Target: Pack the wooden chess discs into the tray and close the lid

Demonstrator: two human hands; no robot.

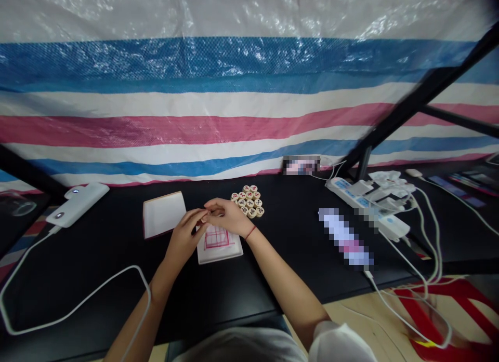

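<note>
My left hand [186, 233] and my right hand [228, 216] meet over a small white board [218, 246] with a red grid drawn on it. Their fingertips are pinched together on something too small to name. Just behind my right hand lies a cluster of several round wooden chess pieces [248, 201] with red and black characters. A second white board [162, 214] lies face down to the left of my left hand.
A black table [97, 258] carries a white power bank [78, 203] with a looping cable at the left, and a power strip [366, 201] with chargers and cables at the right. A striped tarp [234, 102] hangs behind. Black metal bars cross the right side.
</note>
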